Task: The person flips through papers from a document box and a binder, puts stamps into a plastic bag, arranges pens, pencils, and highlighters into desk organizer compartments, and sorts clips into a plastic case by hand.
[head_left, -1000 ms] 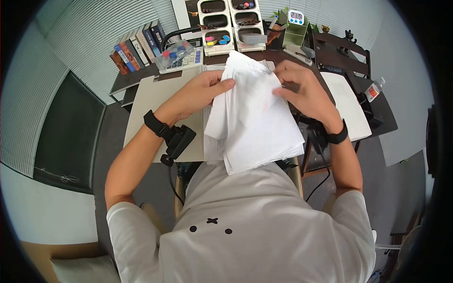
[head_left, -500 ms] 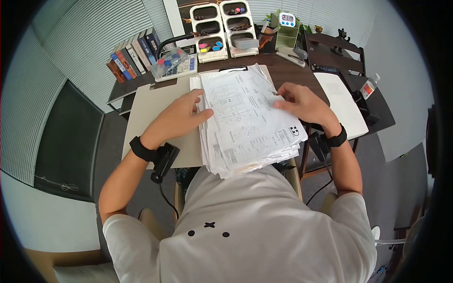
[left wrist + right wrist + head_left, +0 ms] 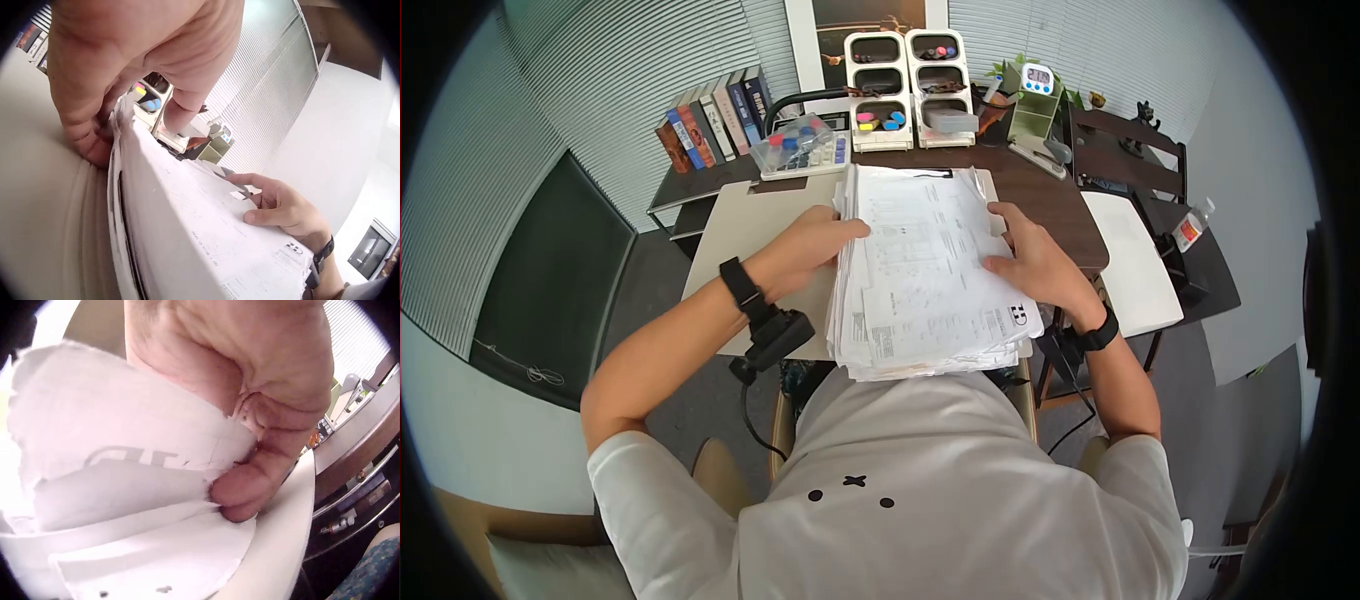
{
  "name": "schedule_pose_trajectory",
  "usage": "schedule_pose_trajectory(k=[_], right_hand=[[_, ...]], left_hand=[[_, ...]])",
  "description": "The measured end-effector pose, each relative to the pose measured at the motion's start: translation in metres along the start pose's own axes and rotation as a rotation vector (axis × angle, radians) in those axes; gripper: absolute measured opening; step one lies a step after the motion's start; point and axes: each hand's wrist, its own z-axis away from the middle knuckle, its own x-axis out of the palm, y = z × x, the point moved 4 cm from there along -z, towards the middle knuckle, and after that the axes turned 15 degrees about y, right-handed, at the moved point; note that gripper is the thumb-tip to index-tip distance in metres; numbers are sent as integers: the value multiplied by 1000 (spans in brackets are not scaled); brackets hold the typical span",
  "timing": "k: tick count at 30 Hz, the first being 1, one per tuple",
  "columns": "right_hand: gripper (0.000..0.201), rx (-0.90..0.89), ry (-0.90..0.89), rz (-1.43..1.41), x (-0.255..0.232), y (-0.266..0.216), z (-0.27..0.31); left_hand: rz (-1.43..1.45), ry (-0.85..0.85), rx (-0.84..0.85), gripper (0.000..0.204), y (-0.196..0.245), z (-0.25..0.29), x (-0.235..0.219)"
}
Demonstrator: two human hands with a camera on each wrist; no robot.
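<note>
A thick stack of papers [image 3: 930, 270] lies at the front of the desk, a sheet with printed drawings on top. My left hand [image 3: 805, 245] grips the stack's left edge, thumb over the top sheet. In the left wrist view its fingers [image 3: 94, 147] curl down against the side of the pile. On the opposite edge, my right hand [image 3: 1040, 265] holds the papers with its thumb on the top sheet. The right wrist view shows curled fingers [image 3: 244, 487] at the uneven sheet edges, where upper sheets bow apart from lower ones.
A beige board [image 3: 730, 230] lies under the stack's left side. Behind stand a calculator [image 3: 800, 160] with a clear box, white organizers [image 3: 880, 90], a stapler [image 3: 1037, 160] and a timer [image 3: 1037, 78]. Books [image 3: 720, 118] line the back left; a bottle [image 3: 1193, 224] stands at right.
Sheets held up blank side out came down onto the stack, printed side up. My left hand, apart from the top sheet half a second ago, has moved in to grip the left edge.
</note>
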Motion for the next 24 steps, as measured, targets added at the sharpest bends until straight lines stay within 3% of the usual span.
schedule_pose_trajectory(k=[1,8,10,11,13,14,16,18,19,21,22,24], right_hand=[[76,23,-23,-4,-1,-2,1],[75,87,-107,-46,1,-2,0],[62,-168,-78,14,4,1,-4],[62,-168,-80,16,-5,-13,-5],[46,-180,-244,387,-19,-40,-14],[46,-176,-246,385,-16,-40,-26],[36,-212,33,426,-15,-35,-63],[33,-415,69,385,10,-6,-108],[33,-418,70,386,25,9,-126],[28,-630,-3,321,51,19,-150],[28,-638,-5,324,52,16,-157],[26,-650,-87,444,61,16,-164]], left_hand=[[8,8,3,42,1,-1,3],[3,-50,117,51,16,-5,25],[-46,-61,154,57,14,-19,24],[-44,-61,154,57,15,-24,23],[-129,6,133,63,13,-34,17],[-131,3,130,63,11,-37,16],[-174,-9,183,72,11,-40,17],[-129,3,208,74,13,-37,20],[-83,18,225,77,14,-34,20],[-106,112,192,75,13,-29,22],[-128,205,156,73,11,-29,20],[-88,205,145,74,7,-28,20]])
